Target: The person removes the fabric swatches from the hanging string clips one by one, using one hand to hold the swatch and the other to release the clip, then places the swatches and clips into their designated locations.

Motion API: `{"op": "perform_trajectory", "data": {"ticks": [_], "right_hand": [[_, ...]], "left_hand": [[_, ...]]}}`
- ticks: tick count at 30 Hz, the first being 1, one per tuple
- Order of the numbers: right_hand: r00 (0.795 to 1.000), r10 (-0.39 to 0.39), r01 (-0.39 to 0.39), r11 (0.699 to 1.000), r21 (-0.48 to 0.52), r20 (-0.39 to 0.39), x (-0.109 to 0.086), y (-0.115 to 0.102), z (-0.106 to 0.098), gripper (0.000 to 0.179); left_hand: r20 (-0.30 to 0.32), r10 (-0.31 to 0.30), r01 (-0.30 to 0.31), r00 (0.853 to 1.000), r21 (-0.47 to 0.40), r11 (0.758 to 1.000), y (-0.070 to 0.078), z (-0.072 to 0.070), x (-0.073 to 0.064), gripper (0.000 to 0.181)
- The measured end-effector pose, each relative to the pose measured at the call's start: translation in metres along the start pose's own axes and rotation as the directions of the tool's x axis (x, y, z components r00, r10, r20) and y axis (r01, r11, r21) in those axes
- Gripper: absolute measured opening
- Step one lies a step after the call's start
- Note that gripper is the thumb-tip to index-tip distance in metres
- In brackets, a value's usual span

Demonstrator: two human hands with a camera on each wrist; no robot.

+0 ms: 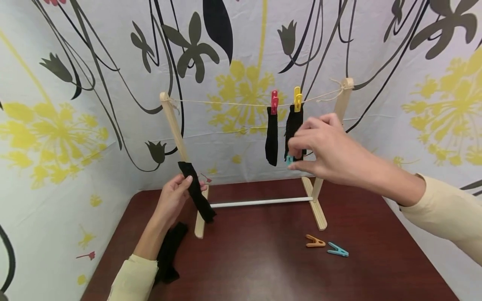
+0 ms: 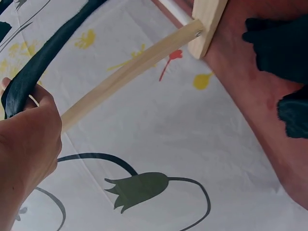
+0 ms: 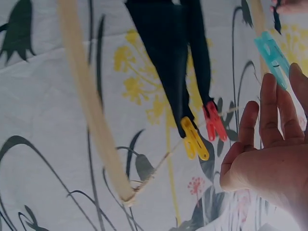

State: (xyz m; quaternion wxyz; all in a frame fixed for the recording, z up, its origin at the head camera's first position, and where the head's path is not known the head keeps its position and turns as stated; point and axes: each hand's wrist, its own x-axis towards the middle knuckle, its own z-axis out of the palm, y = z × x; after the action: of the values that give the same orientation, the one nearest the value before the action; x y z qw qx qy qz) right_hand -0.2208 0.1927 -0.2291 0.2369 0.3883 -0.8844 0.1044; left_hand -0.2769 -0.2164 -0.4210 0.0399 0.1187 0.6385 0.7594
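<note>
My left hand [image 1: 174, 198] holds a long black sock [image 1: 196, 193] between thumb and fingers, in front of the rack's left post [image 1: 175, 129]. In the left wrist view the sock [image 2: 50, 50] stretches up from the fingers. My right hand [image 1: 331, 148] pinches a light blue clothespin [image 1: 289, 160], seen clearly as a clothespin [image 3: 271, 55] in the right wrist view. Just behind that hand, two black socks hang from the string [image 1: 226, 103]: one sock [image 1: 271, 140] under a red clothespin [image 1: 274, 102], the other sock [image 1: 293, 127] under a yellow clothespin [image 1: 298, 99], partly hidden.
An orange clothespin [image 1: 315, 241] and another blue clothespin [image 1: 337, 249] lie on the dark red table [image 1: 263, 259] at the right. More black cloth [image 1: 171, 253] lies beside the left forearm. A white rod [image 1: 261, 202] joins the rack's wooden feet. Patterned fabric [image 1: 241, 167] hangs behind.
</note>
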Motion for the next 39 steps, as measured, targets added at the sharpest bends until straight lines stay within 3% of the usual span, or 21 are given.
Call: {"op": "perform_trajectory", "data": {"ticks": [14, 20, 24, 30, 39], "right_hand": [[0.999, 0.015, -0.015, 1.0, -0.008, -0.03, -0.052, 0.015, 0.021, 0.041], [0.999, 0.047, -0.047, 0.999, -0.01, -0.006, -0.078, 0.022, 0.035, 0.044], [0.997, 0.082, -0.082, 0.997, -0.009, 0.01, -0.091, 0.029, 0.041, 0.045], [0.993, 0.116, -0.115, 0.993, -0.031, 0.025, -0.108, 0.039, 0.053, 0.041], [0.987, 0.16, -0.159, 0.987, -0.028, 0.032, -0.141, 0.053, 0.082, 0.049]], "left_hand": [[-0.051, -0.043, 0.044, 0.998, 0.031, 0.999, -0.009, -0.004, -0.012, 0.035], [-0.089, -0.073, 0.074, 0.993, 0.002, 0.997, -0.009, -0.007, -0.026, 0.03], [-0.119, -0.091, 0.097, 0.989, 0.05, 0.994, -0.007, -0.009, -0.038, 0.035], [-0.207, -0.133, 0.172, 0.969, 0.185, 0.968, -0.004, -0.014, -0.056, 0.047], [-0.307, -0.221, 0.285, 0.926, 0.181, 0.941, -0.003, -0.025, -0.088, 0.051]]}}
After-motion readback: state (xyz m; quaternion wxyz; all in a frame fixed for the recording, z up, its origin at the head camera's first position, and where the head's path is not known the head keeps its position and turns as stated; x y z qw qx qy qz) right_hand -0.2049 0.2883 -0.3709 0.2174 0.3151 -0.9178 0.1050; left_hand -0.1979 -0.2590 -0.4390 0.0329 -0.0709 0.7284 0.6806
